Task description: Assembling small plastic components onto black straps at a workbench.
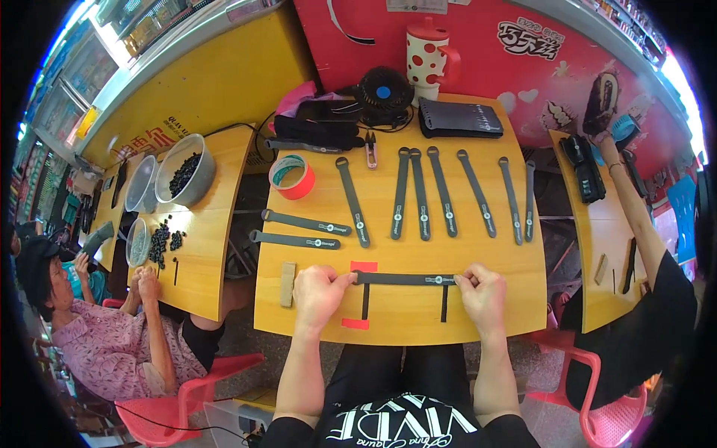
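Note:
A dark grey strap (403, 279) with white print is stretched level between my hands, near the front of the table. My left hand (321, 295) pinches its left end, and my right hand (482, 295) pinches the right end. Under it, two black strips (444, 308) run toward the front edge. Red tape (364, 266) lies at the far end of the left strip, and another red piece (355, 323) at its near end. Beyond my hands, several similar straps (399, 194) with looped ends are laid out. Left of my left hand is a small wooden block (287, 284).
Toward the back are a red tape roll (292, 178), pink snips (371, 151), a black fan (383, 89), a dark pouch (459, 118) and a dotted tumbler (427, 60). People work at tables on both sides. Bowls of small black parts (185, 170) stand on the left table (216, 201).

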A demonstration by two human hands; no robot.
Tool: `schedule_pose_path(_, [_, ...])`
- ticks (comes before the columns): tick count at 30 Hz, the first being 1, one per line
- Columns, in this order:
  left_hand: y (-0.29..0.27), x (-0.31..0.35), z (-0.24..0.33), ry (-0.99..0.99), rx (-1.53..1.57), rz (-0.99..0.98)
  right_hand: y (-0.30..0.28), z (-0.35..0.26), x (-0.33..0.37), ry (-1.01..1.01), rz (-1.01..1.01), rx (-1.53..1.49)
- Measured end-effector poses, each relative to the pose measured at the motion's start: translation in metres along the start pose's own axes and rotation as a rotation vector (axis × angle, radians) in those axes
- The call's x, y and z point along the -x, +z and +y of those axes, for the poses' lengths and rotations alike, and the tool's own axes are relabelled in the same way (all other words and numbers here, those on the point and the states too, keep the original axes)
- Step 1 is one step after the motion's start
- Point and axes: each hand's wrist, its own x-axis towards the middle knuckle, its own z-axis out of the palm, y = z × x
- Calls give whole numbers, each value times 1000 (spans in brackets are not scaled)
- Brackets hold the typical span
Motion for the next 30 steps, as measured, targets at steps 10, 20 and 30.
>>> schedule_pose_path(10, [4, 38, 0, 543, -82, 301, -7, 5, 7, -16, -25, -149])
schedule_pose_path(20, [0, 64, 15, 714, -353, -134, 19, -35, 58, -676, -102, 424])
schedule_pose_path(30, [3, 59, 9, 675, -350, -148, -3, -8, 47, -650, -185, 501])
